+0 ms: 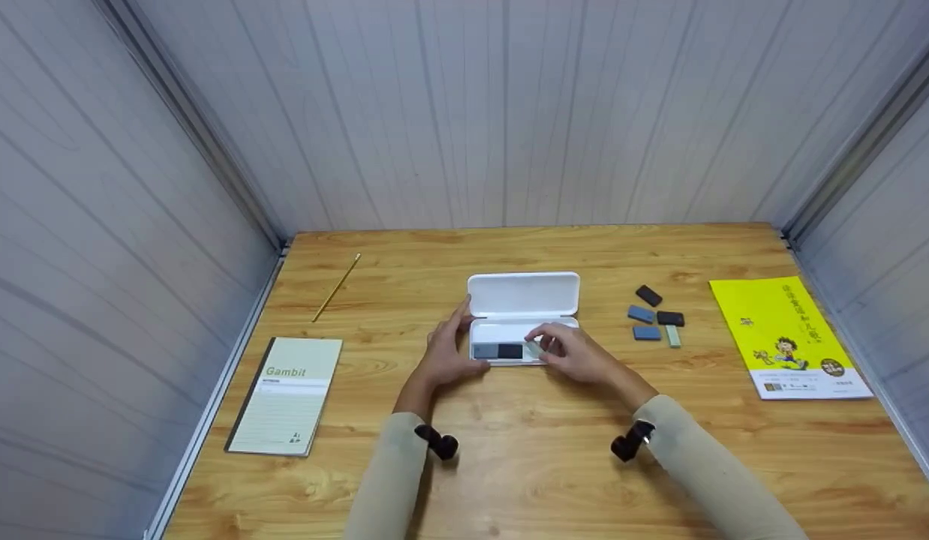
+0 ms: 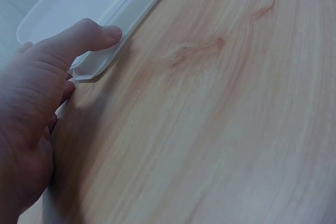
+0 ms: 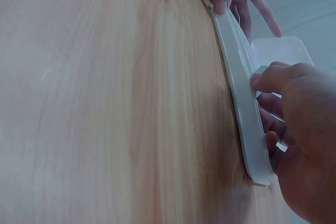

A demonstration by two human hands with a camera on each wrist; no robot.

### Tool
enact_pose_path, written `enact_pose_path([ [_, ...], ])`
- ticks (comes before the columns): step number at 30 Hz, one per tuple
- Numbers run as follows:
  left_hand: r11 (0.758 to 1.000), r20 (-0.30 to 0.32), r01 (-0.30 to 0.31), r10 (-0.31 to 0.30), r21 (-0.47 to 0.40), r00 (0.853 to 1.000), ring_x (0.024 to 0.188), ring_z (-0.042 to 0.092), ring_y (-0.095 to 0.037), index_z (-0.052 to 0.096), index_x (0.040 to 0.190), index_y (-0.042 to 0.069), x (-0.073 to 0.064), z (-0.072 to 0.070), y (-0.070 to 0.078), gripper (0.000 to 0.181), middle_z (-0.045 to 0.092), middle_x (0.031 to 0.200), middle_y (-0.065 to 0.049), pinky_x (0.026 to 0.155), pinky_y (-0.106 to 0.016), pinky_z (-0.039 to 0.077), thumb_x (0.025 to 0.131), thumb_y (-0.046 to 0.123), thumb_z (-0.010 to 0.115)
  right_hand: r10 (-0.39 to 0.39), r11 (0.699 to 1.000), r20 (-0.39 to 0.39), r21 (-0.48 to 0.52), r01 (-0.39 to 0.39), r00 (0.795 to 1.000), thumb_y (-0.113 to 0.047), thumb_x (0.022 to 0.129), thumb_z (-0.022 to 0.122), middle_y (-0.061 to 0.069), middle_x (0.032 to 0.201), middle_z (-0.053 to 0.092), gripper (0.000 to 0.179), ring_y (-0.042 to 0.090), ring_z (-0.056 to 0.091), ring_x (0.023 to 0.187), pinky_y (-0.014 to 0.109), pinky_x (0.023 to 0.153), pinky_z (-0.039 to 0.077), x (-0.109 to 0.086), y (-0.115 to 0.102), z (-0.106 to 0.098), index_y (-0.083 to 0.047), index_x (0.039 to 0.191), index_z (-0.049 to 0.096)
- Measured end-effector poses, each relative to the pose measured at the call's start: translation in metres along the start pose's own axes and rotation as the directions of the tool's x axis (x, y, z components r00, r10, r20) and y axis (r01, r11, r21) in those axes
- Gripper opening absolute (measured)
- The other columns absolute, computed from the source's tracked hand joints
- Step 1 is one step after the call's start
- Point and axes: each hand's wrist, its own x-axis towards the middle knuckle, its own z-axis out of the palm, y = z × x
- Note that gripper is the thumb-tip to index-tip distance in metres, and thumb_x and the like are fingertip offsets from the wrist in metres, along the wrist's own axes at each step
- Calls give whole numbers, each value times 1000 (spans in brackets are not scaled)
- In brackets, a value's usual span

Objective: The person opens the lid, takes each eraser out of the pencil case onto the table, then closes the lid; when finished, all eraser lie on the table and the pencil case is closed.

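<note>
White case (image 1: 502, 331) sits mid-bench (image 1: 524, 480), lid (image 1: 523, 294) raised at the back; left hand (image 1: 446, 356) holds its left end, thumb over the front rim, other fingers set wide of the thumb around the end and back, one reaching the lid; right hand (image 1: 577, 356) is over the right part of the case, thumb and forefinger nearly closed, pinching a pale green block (image 1: 534, 348); inside the case, along the front, a grey-blue block (image 1: 485, 350) and a black block (image 1: 511, 351) lie side by side, left of the pinched one; right of the case, five loose blocks (image 1: 647, 333) are grouped on the bench: two black, two blue, one pale green; yellow book (image 1: 787, 337) farther right, lying flat; pencil (image 1: 337, 287) at left, slanted; Gambit notebook (image 1: 292, 405) nearer the person, below it; both sleeves (image 1: 386, 480) pale, small black device (image 1: 437, 442) at each wrist.
</note>
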Motion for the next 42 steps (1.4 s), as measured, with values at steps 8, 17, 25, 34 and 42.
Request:
enact_pose_path([
  [8, 1000, 4, 5, -5, 7, 1000, 141, 53, -32, 23, 182, 20, 1, 0, -1, 132, 68, 159, -9, 127, -59, 26, 76, 24, 101, 69, 997, -27, 20, -69, 997, -6, 109, 69, 14, 110, 76, 32, 9, 62, 90, 22, 82, 52, 0, -5, -7, -8, 141, 71],
  [17, 1000, 0, 8, -8, 14, 1000, 142, 53, -30, 24, 182, 21, 1, 1, -3, 133, 67, 159, -7, 125, -55, 26, 74, 24, 102, 128, 991, -49, 43, -126, 991, -11, 113, 65, 13, 111, 76, 32, 13, 62, 89, 22, 79, 50, -1, -8, -13, -7, 144, 70],
  [25, 1000, -1, 1, -1, 2, 1000, 140, 53, -31, 23, 182, 21, 2, 1, -3, 134, 69, 157, -8, 125, -56, 27, 73, 23, 102, 131, 991, -122, 48, -126, 984, -8, 111, 67, 16, 107, 75, 29, 12, 60, 85, 21, 75, 48, -6, 2, -26, -3, 140, 70],
  [34, 1000, 0, -22, 22, 19, 1000, 138, 55, -31, 23, 182, 18, 1, 0, -2, 134, 69, 156, -9, 123, -58, 28, 74, 24, 102, 126, 991, -197, 75, -113, 972, -3, 109, 68, 21, 108, 76, 31, 7, 58, 77, 21, 70, 46, -16, 17, -45, 0, 140, 70],
  [42, 1000, -10, -27, 27, 6, 1000, 139, 55, -32, 24, 181, 18, -1, 0, 1, 133, 69, 156, -9, 124, -60, 27, 74, 23, 102, 182, 983, -229, 63, -172, 956, -7, 111, 68, 19, 110, 76, 34, 7, 60, 78, 22, 67, 48, -28, 30, -62, -3, 144, 70],
])
